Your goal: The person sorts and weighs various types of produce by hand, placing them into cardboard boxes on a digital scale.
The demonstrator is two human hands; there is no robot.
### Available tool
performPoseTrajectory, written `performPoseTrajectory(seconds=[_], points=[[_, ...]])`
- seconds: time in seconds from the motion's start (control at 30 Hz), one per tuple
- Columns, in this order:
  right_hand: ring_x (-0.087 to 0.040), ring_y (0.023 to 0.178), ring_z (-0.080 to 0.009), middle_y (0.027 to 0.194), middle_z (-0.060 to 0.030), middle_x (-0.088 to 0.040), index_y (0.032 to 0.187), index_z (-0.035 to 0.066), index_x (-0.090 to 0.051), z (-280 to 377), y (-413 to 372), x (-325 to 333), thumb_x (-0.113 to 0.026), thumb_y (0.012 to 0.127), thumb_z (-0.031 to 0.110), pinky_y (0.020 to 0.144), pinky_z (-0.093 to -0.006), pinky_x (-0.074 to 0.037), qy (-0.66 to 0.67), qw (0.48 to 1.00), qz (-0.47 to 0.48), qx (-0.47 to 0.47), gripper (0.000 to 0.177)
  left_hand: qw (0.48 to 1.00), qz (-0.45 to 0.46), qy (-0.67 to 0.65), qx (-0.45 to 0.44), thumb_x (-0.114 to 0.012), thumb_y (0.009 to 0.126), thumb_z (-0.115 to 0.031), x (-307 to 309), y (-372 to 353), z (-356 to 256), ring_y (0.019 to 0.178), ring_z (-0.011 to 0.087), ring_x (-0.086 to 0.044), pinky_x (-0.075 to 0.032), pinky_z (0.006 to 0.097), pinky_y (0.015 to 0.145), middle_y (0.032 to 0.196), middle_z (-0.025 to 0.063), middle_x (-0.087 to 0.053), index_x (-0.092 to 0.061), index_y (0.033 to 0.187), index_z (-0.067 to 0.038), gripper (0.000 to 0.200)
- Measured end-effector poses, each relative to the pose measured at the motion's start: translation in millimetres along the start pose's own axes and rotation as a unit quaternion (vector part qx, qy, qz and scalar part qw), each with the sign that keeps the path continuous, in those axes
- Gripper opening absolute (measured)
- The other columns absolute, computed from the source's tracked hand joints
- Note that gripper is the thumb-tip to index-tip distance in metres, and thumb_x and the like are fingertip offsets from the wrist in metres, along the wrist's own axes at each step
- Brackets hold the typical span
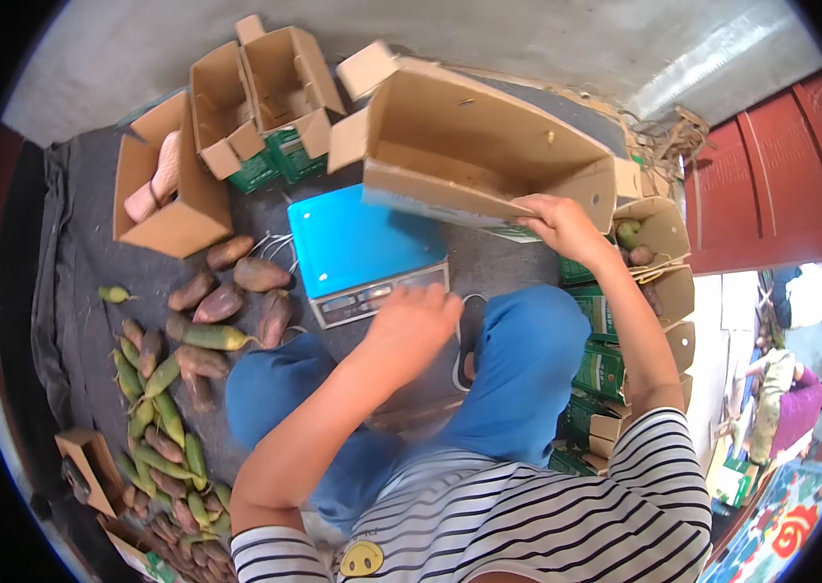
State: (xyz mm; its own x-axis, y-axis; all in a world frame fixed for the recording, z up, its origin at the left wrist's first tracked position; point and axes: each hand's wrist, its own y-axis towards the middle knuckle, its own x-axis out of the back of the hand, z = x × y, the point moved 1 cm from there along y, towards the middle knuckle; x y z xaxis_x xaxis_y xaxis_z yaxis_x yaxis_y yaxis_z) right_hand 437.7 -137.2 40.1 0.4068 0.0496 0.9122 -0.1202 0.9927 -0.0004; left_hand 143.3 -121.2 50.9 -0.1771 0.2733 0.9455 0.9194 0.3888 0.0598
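My right hand grips the near rim of an open cardboard box, thumb and fingers over its edge. The box is tilted toward me and looks bare inside. Its near left corner overlaps a digital scale with a blue weighing plate and a display panel along the front. My left hand is over the right end of that panel, its fingers smeared by motion. Left of the scale lie several reddish-brown root vegetables and long green radishes.
Two open cardboard boxes stand at the back wall. Another box holds a pink roll. Green-printed cartons, some with produce, line my right side. A person in purple is bent over beyond the red door.
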Motion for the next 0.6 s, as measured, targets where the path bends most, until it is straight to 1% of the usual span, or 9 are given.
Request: performPoseTrajectory(seconds=[0.07,0.17,0.23,0.3,0.4,0.5,0.6], points=[[-0.059,0.098,-0.0322,0.105,-0.0126,-0.064,0.109,0.007,-0.062,30,19,-10,-0.058,0.085,0.016,0.082,-0.0408,-0.048,0.008,0.998,0.031,0.050,0.026,1.000,-0.005,0.004,-0.013,-0.066,0.077,-0.021,-3,0,-1,0.087,0.0277,-0.059,-0.045,0.0387,0.076,0.086,0.0111,-0.056,-0.057,0.091,-0.005,0.023],[-0.060,0.096,-0.0310,0.104,-0.0114,-0.064,0.108,0.010,-0.062,66,49,-34,-0.059,0.083,0.015,0.081,-0.0410,-0.048,0.025,0.991,0.076,0.109,0.026,1.000,-0.001,0.007,0.008,-0.065,0.078,-0.021,-1,-4,5,0.087,0.0283,-0.059,-0.045,0.0392,0.076,0.086,0.0110,-0.056,-0.058,0.090,-0.005,0.021],[-0.061,0.094,-0.0317,0.102,-0.0119,-0.064,0.106,0.010,-0.062,76,68,-55,-0.061,0.081,0.015,0.079,-0.0416,-0.049,0.021,0.984,0.121,0.131,0.026,0.998,0.048,0.002,0.051,-0.067,0.078,-0.025,3,-10,9,0.090,0.0287,-0.060,-0.045,0.0406,0.078,0.091,0.0123,-0.059,-0.060,0.093,-0.004,0.026],[-0.061,0.092,-0.0319,0.097,-0.0146,-0.064,0.102,0.007,-0.062,89,82,-70,-0.062,0.079,0.016,0.078,-0.0420,-0.049,-0.025,0.974,0.186,0.126,0.024,0.989,0.103,0.021,0.106,-0.069,0.077,-0.027,-1,-18,12,0.093,0.0288,-0.060,-0.046,0.0409,0.079,0.093,0.0129,-0.060,-0.061,0.096,-0.004,0.030],[-0.062,0.090,-0.0321,0.091,-0.0163,-0.064,0.097,0.004,-0.060,97,87,-95,-0.062,0.079,0.015,0.076,-0.0422,-0.050,-0.162,0.957,0.183,0.154,0.021,0.975,0.154,0.063,0.148,-0.071,0.075,-0.030,-5,-24,15,0.095,0.0293,-0.061,-0.046,0.0411,0.081,0.097,0.0134,-0.061,-0.061,0.100,-0.004,0.038],[-0.063,0.090,-0.0317,0.089,-0.0163,-0.064,0.095,0.003,-0.056,107,90,-106,-0.061,0.079,0.012,0.075,-0.0420,-0.050,-0.133,0.971,0.156,0.123,0.019,0.983,0.141,0.019,0.116,-0.071,0.076,-0.031,14,-27,9,0.094,0.0302,-0.061,-0.047,0.0410,0.081,0.097,0.0133,-0.061,-0.061,0.100,-0.003,0.038],[-0.063,0.090,-0.0325,0.090,-0.0164,-0.064,0.094,0.002,-0.054,108,90,-113,-0.060,0.079,0.010,0.074,-0.0420,-0.050,-0.144,0.971,0.171,0.084,0.018,0.984,0.141,0.012,0.108,-0.071,0.076,-0.031,22,-30,4,0.093,0.0305,-0.062,-0.047,0.0417,0.080,0.097,0.0137,-0.061,-0.061,0.100,-0.002,0.039]])
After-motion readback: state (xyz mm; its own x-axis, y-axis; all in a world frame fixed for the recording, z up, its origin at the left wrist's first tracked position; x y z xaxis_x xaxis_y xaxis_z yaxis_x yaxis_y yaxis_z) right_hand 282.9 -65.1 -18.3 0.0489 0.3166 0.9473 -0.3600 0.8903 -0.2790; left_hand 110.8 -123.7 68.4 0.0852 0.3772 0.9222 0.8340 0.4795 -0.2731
